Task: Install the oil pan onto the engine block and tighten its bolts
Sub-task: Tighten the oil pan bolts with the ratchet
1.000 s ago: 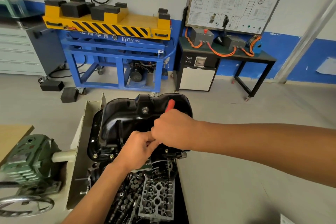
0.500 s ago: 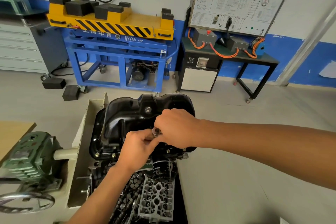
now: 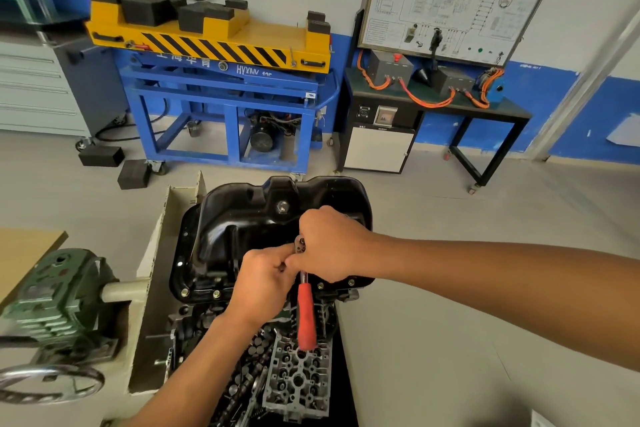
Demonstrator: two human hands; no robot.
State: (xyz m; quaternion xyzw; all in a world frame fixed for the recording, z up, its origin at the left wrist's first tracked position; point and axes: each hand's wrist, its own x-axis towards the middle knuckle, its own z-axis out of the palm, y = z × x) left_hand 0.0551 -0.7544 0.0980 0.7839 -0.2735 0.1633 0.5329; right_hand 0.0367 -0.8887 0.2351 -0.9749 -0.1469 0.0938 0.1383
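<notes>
The black oil pan (image 3: 242, 229) sits on the engine block (image 3: 194, 319), which is mounted on a stand. Bolts (image 3: 216, 294) stand along the pan's near flange. A ratchet with a red handle (image 3: 306, 315) stands over the near edge of the pan, its metal head (image 3: 300, 246) between my hands and its handle pointing towards me. My right hand (image 3: 332, 243) grips the ratchet just below its head. My left hand (image 3: 266, 284) has its fingers curled against the head from the left. What the ratchet's socket sits on is hidden by my hands.
A grey cylinder head (image 3: 298, 378) with cam parts lies below the block. The stand's green gearbox (image 3: 59, 302) and handwheel (image 3: 48, 385) are at the left. A blue lift cart with a yellow top (image 3: 214, 42) and a black table with a wiring board (image 3: 436, 100) stand behind.
The ratchet's red handle has swung from pointing away behind my right hand to pointing towards me. Both hands stayed over the pan's near edge.
</notes>
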